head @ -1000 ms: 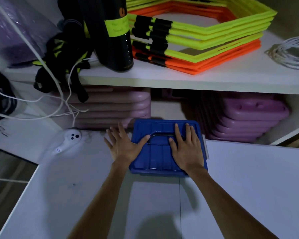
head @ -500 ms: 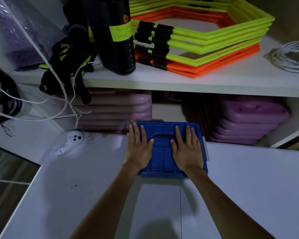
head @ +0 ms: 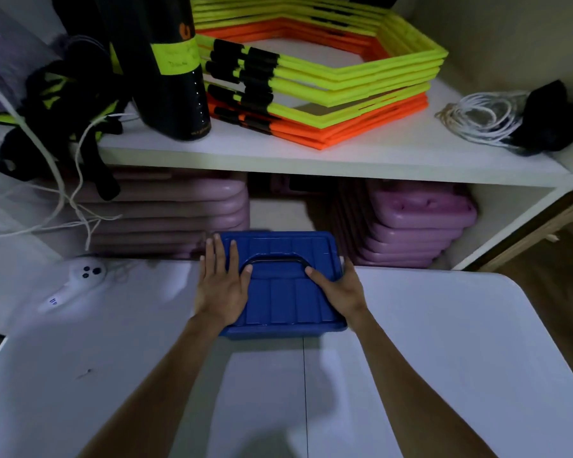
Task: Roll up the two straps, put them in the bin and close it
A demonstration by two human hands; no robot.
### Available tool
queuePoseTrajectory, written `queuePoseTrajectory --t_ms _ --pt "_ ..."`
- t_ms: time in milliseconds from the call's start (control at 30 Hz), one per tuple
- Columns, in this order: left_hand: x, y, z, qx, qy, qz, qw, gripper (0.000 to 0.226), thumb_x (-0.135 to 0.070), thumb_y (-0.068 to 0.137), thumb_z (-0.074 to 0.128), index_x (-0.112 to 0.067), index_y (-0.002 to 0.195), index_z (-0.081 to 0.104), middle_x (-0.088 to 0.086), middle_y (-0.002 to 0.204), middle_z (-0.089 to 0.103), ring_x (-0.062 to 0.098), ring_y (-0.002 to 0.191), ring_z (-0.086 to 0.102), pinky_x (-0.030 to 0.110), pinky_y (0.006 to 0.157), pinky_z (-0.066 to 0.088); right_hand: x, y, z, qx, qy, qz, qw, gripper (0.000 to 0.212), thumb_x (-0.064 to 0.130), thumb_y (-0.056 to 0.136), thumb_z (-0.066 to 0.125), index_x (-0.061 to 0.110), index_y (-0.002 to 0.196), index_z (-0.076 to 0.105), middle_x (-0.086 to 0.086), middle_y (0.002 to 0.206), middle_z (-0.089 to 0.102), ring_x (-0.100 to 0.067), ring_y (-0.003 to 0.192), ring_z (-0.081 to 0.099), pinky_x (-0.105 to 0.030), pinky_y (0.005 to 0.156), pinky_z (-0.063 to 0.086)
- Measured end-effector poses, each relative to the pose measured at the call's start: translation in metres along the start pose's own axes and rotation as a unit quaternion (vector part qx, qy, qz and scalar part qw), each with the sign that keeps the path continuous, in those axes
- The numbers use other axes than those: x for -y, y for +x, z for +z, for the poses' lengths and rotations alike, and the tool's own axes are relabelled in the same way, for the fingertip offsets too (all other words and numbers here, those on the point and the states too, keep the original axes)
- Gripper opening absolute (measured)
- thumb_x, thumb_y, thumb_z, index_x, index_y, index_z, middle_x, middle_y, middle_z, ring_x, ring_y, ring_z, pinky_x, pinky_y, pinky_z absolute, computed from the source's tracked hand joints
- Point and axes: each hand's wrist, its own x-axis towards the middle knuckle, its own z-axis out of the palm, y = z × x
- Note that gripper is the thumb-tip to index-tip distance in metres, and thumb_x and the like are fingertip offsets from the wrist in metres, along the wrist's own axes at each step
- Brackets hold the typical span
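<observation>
Blue plastic makes up the one rectangular ribbed lid (head: 280, 292), which sits flat on the one bin (head: 278, 332) at the far edge of the white table (head: 444, 342), just in front of the shelf unit. One dark handle (head: 277, 261) lies folded across the lid. Neither of the two straps can be seen. The left hand (head: 221, 285) lies palm down on the lid's left side, fingers straight and close together, gripping nothing. The right hand (head: 339, 289) rests at the lid's right edge, thumb stretched across the top; its other fingers drop past the rim, so their grip cannot be told. One white handheld controller (head: 72, 284) lies on the table to the left. Two piles of mauve plastic boards (head: 417, 226) fill the lower shelf. Above stand one stack of yellow and orange hexagonal frames (head: 328, 90), one black cylinder (head: 169, 67) and one white cord coil (head: 480, 117).
</observation>
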Motion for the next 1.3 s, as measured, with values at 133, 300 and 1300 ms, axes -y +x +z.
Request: queuePoseTrajectory --t_ms 133,300,1300 --pt "-0.002 -0.001 -0.001 0.001 -0.004 -0.002 1.000 0.064 -0.044 0.100 0.007 -0.005 0.150 -0.004 0.024 0.157 -0.012 0.035 0.146 -0.013 0.045 0.120 -0.004 0.005 -0.003 0.006 -0.027 -0.062 -0.036 0.997 0.067 0.052 0.077 0.075 0.017 0.125 0.046 -0.005 0.119 0.064 -0.027 0.105 0.063 -0.045 0.090 0.055" --pt "-0.002 -0.002 -0.001 -0.006 -0.006 0.004 1.000 0.076 -0.050 0.089 -0.010 -0.005 0.150 -0.002 0.025 0.157 -0.009 0.036 0.147 -0.009 0.045 0.119 -0.003 0.008 -0.009 0.013 -0.057 -0.137 -0.057 0.987 0.073 0.052 0.084 0.068 0.016 0.138 0.034 -0.011 0.133 0.057 -0.036 0.117 0.057 -0.050 0.096 0.050" --pt "-0.011 -0.061 -0.019 -0.104 -0.155 0.031 0.982 0.067 -0.052 0.098 0.000 -0.015 0.148 0.026 0.014 0.156 0.026 0.027 0.145 0.022 0.044 0.116 0.026 0.024 -0.069 -0.008 -0.005 -0.115 -0.198 0.974 0.059 0.050 0.100 0.033 0.033 0.154 0.015 0.005 0.164 0.007 -0.011 0.150 0.005 -0.027 0.120 0.009"
